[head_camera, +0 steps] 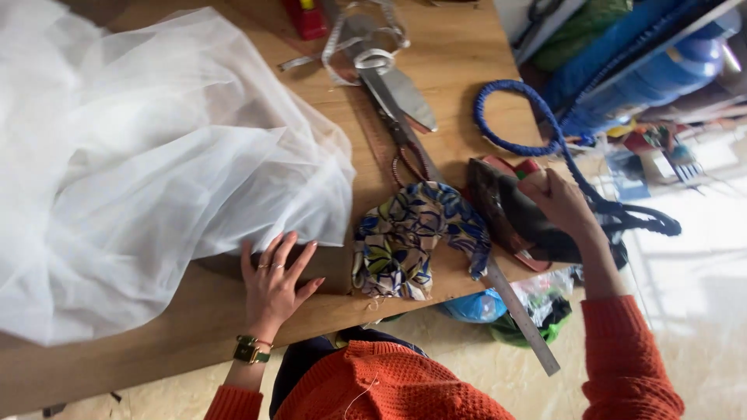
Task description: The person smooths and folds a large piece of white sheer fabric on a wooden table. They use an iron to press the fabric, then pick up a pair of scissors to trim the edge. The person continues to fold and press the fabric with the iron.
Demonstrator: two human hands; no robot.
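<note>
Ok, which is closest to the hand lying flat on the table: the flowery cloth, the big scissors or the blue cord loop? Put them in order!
From the left hand:
1. Flowery cloth, just to its right near the table edge.
2. Big scissors, farther up the table.
3. Blue cord loop, far on the right side.

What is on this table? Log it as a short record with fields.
surface: wooden table
left hand: flat on the table, at the edge of the white tulle
right hand: gripping a dark iron with a blue cord
between hands: crumpled printed cloth
also: scissors, metal ruler
</note>
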